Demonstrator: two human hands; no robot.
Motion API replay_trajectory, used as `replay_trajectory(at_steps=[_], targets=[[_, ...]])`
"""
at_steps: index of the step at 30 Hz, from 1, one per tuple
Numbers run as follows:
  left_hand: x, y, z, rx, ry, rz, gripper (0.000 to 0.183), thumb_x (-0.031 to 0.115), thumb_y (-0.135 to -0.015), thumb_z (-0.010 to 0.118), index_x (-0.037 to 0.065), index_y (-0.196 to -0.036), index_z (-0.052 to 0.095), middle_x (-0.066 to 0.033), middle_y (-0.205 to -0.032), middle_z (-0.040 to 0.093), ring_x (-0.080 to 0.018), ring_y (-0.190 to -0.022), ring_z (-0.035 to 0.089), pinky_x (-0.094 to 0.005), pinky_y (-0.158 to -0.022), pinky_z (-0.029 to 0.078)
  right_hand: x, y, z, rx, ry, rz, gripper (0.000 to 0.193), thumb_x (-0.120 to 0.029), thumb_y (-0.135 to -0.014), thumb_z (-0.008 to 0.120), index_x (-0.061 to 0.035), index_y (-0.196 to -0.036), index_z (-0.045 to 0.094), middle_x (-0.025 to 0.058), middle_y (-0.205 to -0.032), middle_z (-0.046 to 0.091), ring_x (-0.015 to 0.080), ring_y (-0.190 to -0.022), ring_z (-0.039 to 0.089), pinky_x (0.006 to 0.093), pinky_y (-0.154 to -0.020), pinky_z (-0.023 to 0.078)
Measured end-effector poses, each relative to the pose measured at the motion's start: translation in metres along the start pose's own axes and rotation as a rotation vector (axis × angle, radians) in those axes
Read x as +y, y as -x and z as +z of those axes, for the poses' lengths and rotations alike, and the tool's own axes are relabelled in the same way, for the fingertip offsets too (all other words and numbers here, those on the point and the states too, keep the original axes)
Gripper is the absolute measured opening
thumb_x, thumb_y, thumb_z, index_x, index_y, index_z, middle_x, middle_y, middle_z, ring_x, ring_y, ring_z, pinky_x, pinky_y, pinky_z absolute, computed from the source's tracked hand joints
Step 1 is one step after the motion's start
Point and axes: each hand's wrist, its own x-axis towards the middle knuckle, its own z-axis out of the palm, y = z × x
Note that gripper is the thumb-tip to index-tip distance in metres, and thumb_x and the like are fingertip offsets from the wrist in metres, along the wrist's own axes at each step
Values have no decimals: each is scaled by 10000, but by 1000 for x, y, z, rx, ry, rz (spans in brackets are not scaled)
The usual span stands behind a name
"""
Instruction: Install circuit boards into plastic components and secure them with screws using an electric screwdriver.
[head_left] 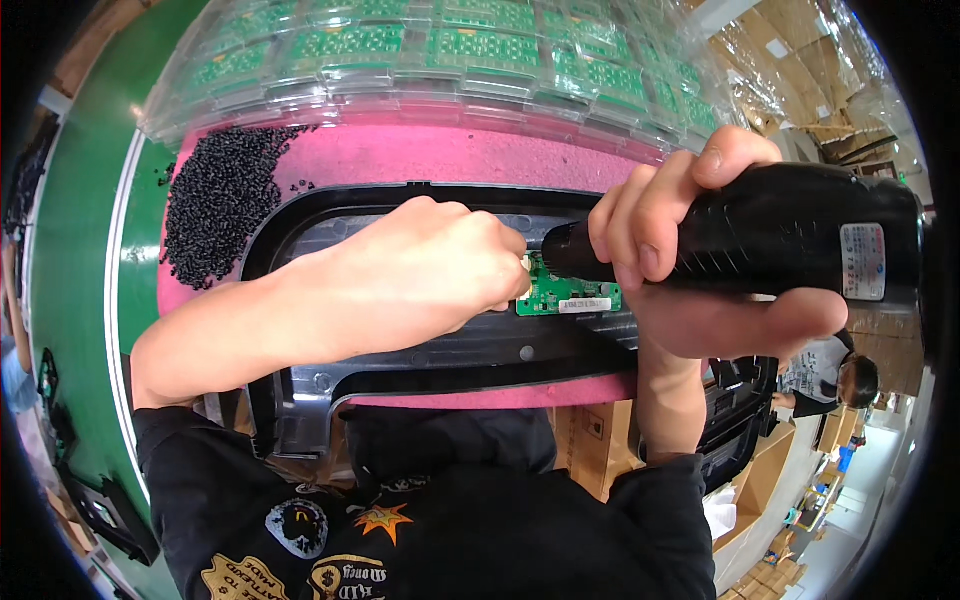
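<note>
The left forearm slants in across the black plastic housing [455, 357], its left hand [450, 262] curled knuckles-up at the left edge of the green circuit board [545, 300] — whether its fingers pinch anything, I cannot tell. The right forearm rises steeply; the right hand [690, 322] is clamped around a black handheld tool [780, 235], thumb extended along the underside. The board sits inside the housing, under the tool's tip.
</note>
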Motion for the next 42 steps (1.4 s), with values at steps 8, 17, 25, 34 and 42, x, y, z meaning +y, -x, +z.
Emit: replay_trajectory(at_steps=[8, 17, 25, 34, 42], targets=[[0, 1, -1, -37, -52, 54, 98, 107, -828, 614, 14, -857, 624, -106, -793, 598, -318, -688, 646, -415, -568, 523, -3, -1, 13, 125, 34, 128, 939, -920, -687, 441, -55, -1050, 462, 5, -577, 501, 111, -445, 437, 274, -453, 406], [2, 4, -4, -33, -86, -62, 109, 64, -830, 601, -26, -892, 594, -162, -804, 610, -346, -724, 643, -432, -590, 519, -4, -8, 26, 102, 287, 279, 928, -915, -707, 415, -44, -1025, 464, -12, -549, 459, 99, -415, 404, 261, -441, 386], [-3, -2, -7, 248, 261, -8, 116, 22, -779, 688, -56, -859, 654, -187, -749, 657, -341, -688, 652, -385, -608, 519, -15, 1, 6, 59, -165, -24, 802, -806, -747, 568, -82, -1078, 472, -25, -589, 473, 95, -434, 436, 264, -440, 375], [-1, -7, -13, 316, 428, 72, 128, 4, -759, 741, -33, -866, 681, -110, -740, 673, -198, -631, 651, -278, -559, 513, -39, 9, -4, 130, -315, -104, 582, -566, -801, 674, -91, -1050, 446, -27, -631, 493, 80, -453, 452, 239, -506, 404], [0, -9, -13, 323, 355, 95, 126, -19, -723, 762, -16, -818, 680, -92, -773, 691, -201, -672, 679, -281, -574, 538, -43, 12, -8, 163, -338, -126, 514, -518, -805, 645, -92, -1018, 452, -34, -618, 501, 80, -459, 471, 235, -491, 413]])
